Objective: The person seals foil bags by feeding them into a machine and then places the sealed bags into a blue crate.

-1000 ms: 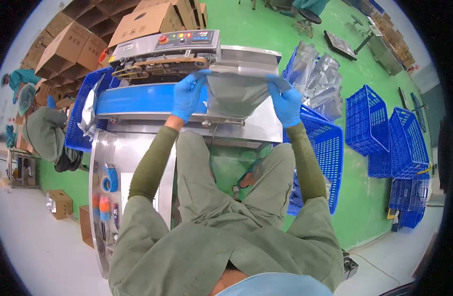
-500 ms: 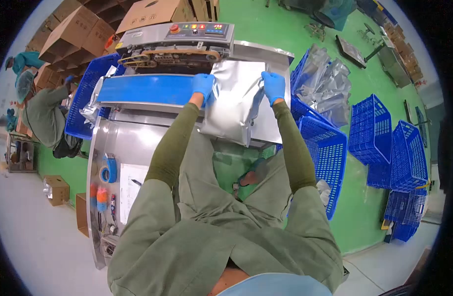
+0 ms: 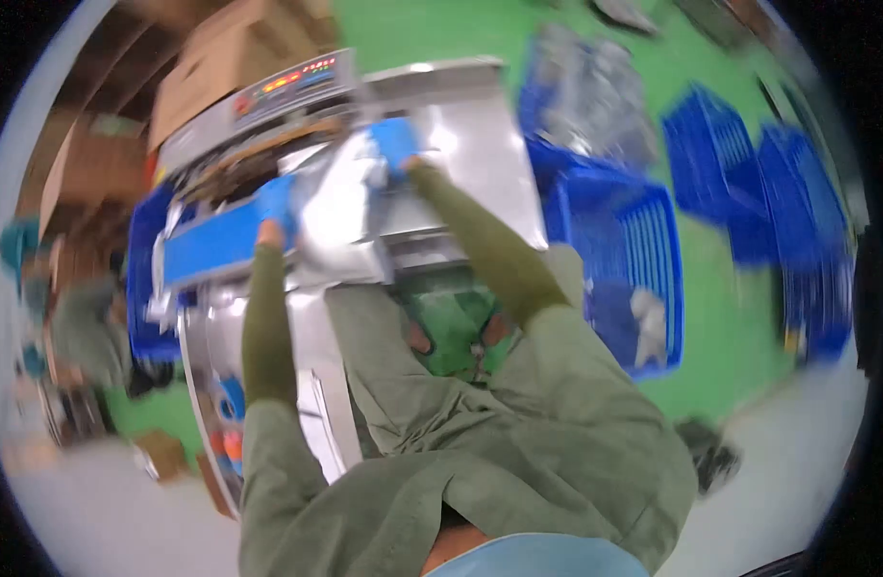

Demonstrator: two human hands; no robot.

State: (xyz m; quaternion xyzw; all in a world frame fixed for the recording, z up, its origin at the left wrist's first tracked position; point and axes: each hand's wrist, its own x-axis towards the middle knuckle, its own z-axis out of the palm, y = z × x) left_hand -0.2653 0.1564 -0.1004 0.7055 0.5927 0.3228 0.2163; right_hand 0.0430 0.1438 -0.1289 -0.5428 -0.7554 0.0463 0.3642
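A silver foil bag (image 3: 340,212) lies across the right end of the blue conveyor belt (image 3: 209,245), its top edge along the sealing machine (image 3: 259,106). My left hand (image 3: 276,204), in a blue glove, grips the bag's left edge. My right hand (image 3: 394,144), also gloved in blue, holds its upper right side. Motion blurs both hands and the bag. To the right of the bag is the bare steel top (image 3: 460,125) of the machine's table.
Blue crates stand on the right, one (image 3: 619,240) near my leg and another with silver bags (image 3: 595,96). Cardboard boxes (image 3: 220,67) are behind the machine. A co-worker (image 3: 90,322) sits at the left. Blue tape (image 3: 232,397) lies on the steel bench.
Both hands have moved left with the silver bag, along the machine and over the belt. The whole view has turned and is now blurred.
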